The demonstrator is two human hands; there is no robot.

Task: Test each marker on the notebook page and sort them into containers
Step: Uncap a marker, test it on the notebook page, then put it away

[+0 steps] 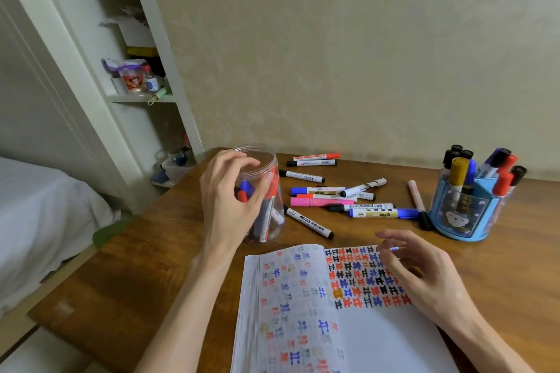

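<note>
Everywhere, notebook page [363, 278] marks resembling "正".

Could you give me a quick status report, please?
Left hand at clear jar, right hand empty over notebook. Loose markers untested. Nothing blocking.

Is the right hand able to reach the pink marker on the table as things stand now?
Probably yes. The right hand hovers open and empty over the notebook. The pink marker lies uncovered beyond the notebook's top edge, with only bare table and one black-capped marker between.

beige wall [333, 39], white shelving [142, 97], bed [36, 215]
</note>
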